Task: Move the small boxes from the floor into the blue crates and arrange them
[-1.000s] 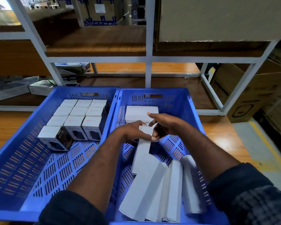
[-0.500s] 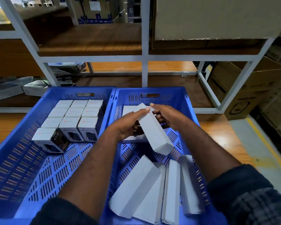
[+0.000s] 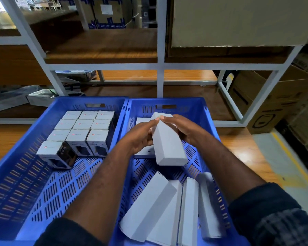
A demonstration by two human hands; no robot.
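**Desk:** What is in front of you?

**Me:** A white shelving rack (image 3: pixel 160 64) runs across the back, and below it I see two blue crates side by side. The left crate (image 3: pixel 25 183) carries a tidy block of small printed boxes (image 3: pixel 83 125) at its far end. One more printed box (image 3: pixel 55 153) stands at the block's near-left corner, turned a little askew. In the right crate (image 3: pixel 190 110), loose white boxes (image 3: pixel 149 206) lie fanned and overlapping at the near end. A flat white box (image 3: pixel 142 121) lies at the far end, partly hidden under my hands.

**Desk:** And the hands?

**Me:** Both are clamped on one long white box (image 3: pixel 167 144), which I hold above the middle of the right crate with its near end dipping towards me. The left hand (image 3: pixel 140 137) wraps one side and the right hand (image 3: pixel 183 128) the other. The fingertips meet on its far top corner.

**Desk:** What could go wrong?

**Me:** My grip sits mostly on the far half, so I judge the free near end could swing down and the smooth card slide out onto the slotted floor. If I lay it crooked against the flat box, the row starts skewed and later boxes will likely copy the error. My forearms also pass right over the loose pile, so a low reach could shove those boxes further out of line. I cannot tell whether any boxes remain on the floor, as it is out of view
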